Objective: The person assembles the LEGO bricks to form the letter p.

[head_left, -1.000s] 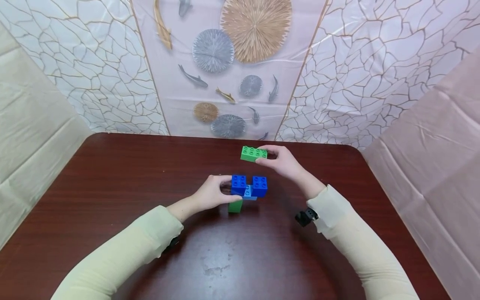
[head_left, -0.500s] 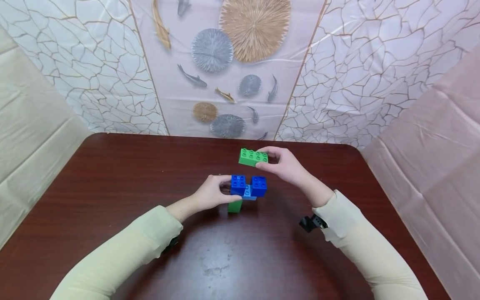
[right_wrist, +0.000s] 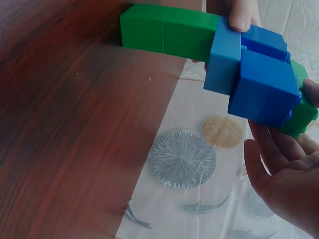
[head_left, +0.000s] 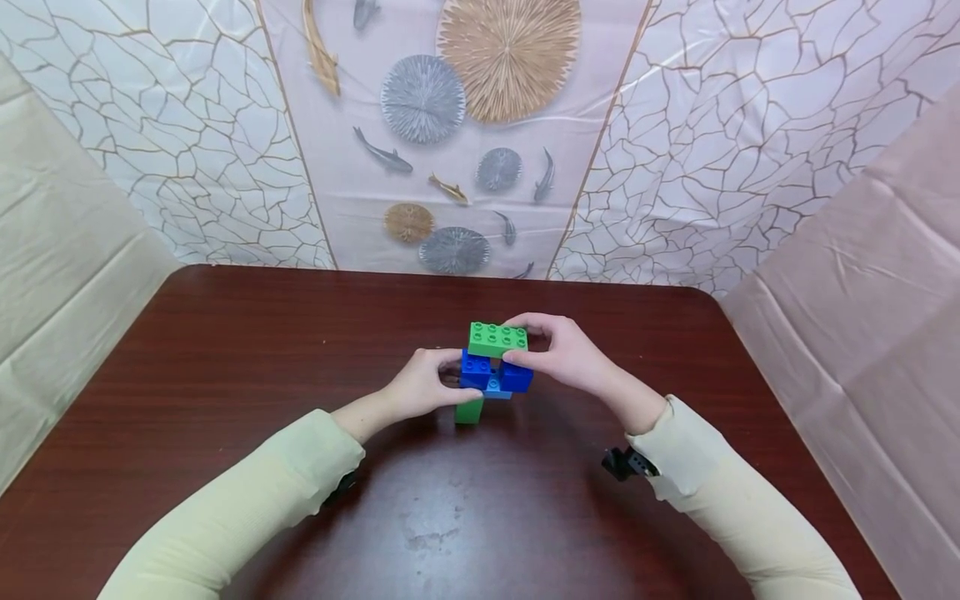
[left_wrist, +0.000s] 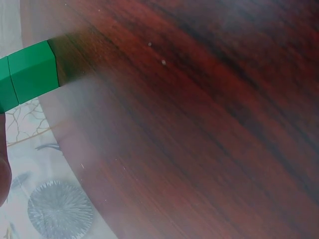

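In the head view, my left hand (head_left: 420,385) grips the left side of a toy brick stack, thumb in front. Two green bricks (right_wrist: 167,32) form its column, standing on the table. Across them lies a light blue brick (right_wrist: 223,59), bearing two dark blue bricks (head_left: 476,367) side by side with a gap between. My right hand (head_left: 566,354) pinches the right end of a bright green eight-stud brick (head_left: 497,340), studs up, right over the dark blue pair. The right wrist view shows this green brick's underside against their studs. The left wrist view catches the column's lower part (left_wrist: 35,72).
The dark red wooden table (head_left: 225,375) reaches back to a patterned curtain (head_left: 450,167). Pale cloth panels (head_left: 847,292) stand along both sides. A small black camera (head_left: 628,463) sits under the right wrist.
My right hand has brought the bright green brick toward me and down from behind the stack, onto the dark blue bricks' tops. My left hand and the stack have stayed put.
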